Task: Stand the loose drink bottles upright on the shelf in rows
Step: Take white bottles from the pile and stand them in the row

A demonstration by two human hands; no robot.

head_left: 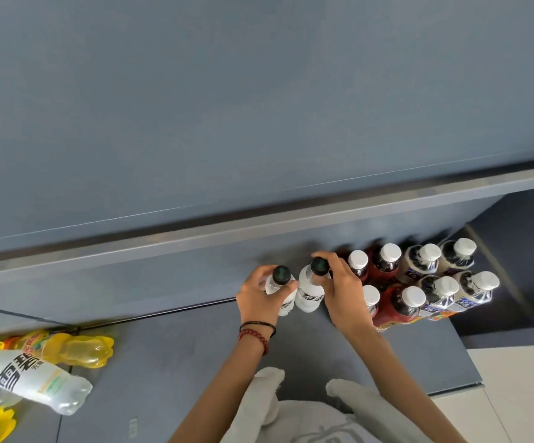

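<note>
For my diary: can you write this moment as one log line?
left hand grips left white bottle | right hand grips right white bottle | both upright on shelf | yellow bottle lying

Grey shelf (179, 362): upright bottles (412, 297), toppled bottles (35, 382)

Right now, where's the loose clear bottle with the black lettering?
Head view, bottom left: the clear bottle lies on its side on the shelf, just in front of a yellow bottle, far left of the left hand.

Upright bottles (412, 297) in rows on shelf's (179, 353) right, loose bottles (32, 375) lying far left
</note>
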